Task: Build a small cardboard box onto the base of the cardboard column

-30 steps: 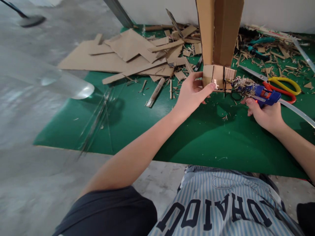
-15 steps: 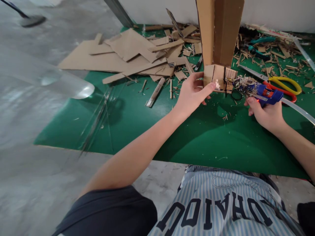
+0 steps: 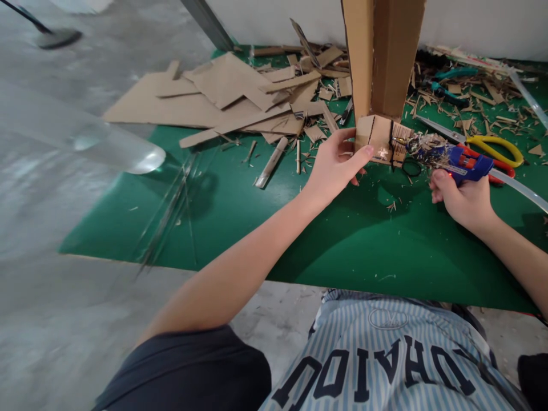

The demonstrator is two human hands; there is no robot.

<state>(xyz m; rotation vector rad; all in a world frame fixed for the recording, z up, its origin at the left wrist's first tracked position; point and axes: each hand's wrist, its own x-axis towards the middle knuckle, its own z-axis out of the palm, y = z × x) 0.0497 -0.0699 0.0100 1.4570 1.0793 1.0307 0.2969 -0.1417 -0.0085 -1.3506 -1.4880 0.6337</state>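
Note:
My left hand [image 3: 336, 160] pinches the left end of a small cardboard piece [image 3: 379, 137], thumb in front and fingers behind. Dark lines cross this piece, and a barcode is printed on its right part. Directly behind it rises a tall folded cardboard column [image 3: 387, 57]. In my right hand [image 3: 464, 197] is a blue glue gun [image 3: 471, 165] with a small red light showing by the thumb. Its front is covered in cardboard shreds, and the nozzle reaches the barcode end of the piece. A clear glue stick [image 3: 524, 191] sticks out of its back.
Scissors [image 3: 494, 148] with yellow and red handles lie behind the glue gun. Cardboard offcuts [image 3: 235, 85] cover the back left of the green table [image 3: 231, 211]. Teal-handled pliers [image 3: 449, 91] rest among scraps at the back right. A utility knife [image 3: 346, 111] lies by the column.
The cardboard piece has tilted slightly, and the glue gun nozzle has shifted a little along its barcode end. Both hands keep their hold.

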